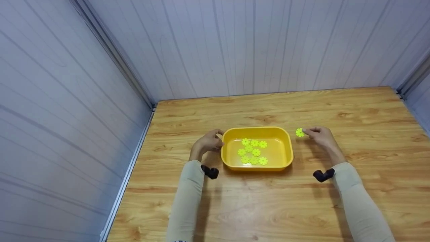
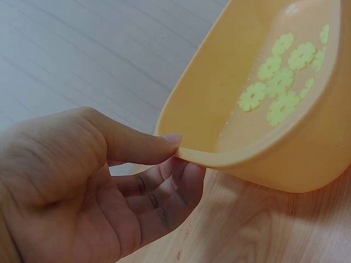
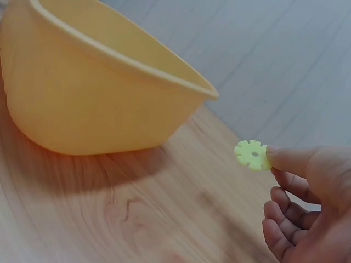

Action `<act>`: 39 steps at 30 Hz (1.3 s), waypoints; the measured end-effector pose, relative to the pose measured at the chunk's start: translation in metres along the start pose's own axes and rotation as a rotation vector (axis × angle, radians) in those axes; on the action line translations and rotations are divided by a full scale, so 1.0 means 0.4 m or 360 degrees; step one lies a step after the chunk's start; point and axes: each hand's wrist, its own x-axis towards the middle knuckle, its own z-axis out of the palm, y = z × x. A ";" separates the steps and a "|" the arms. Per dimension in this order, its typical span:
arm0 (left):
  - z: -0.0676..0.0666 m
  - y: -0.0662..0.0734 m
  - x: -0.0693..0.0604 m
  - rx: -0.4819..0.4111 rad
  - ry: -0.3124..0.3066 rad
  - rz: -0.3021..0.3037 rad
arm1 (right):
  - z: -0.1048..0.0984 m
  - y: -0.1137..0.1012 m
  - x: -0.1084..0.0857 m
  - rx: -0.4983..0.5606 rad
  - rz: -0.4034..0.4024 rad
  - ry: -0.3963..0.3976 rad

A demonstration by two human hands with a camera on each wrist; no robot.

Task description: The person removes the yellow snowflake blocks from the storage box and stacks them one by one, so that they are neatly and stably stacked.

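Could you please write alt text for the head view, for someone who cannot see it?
A person's right hand pinches a yellow-green flower-shaped disc just outside a yellow tub, while the left hand grips the tub's opposite end. The tub stands on a wood-grain table, with more such discs lying inside.

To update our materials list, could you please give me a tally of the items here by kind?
Flower-shaped discs: 10 visible (9 in the tub, 1 held disc in the right hand)
Tub: 1
Total: 11 visible; some discs crowd together, so a hidden one is possible
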 end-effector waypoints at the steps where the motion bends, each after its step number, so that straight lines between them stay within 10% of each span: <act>1: 0.000 0.000 0.000 0.0004 -0.0001 0.0001 | -0.002 0.002 -0.001 -0.0018 0.0004 -0.0012; 13: 0.000 -0.002 0.000 -0.0020 -0.0024 -0.0005 | -0.015 0.019 -0.009 -0.0082 0.0081 -0.0088; 39: -0.003 0.001 0.000 0.0001 -0.0030 -0.0025 | 0.000 0.047 -0.017 -0.0509 -0.0023 0.0235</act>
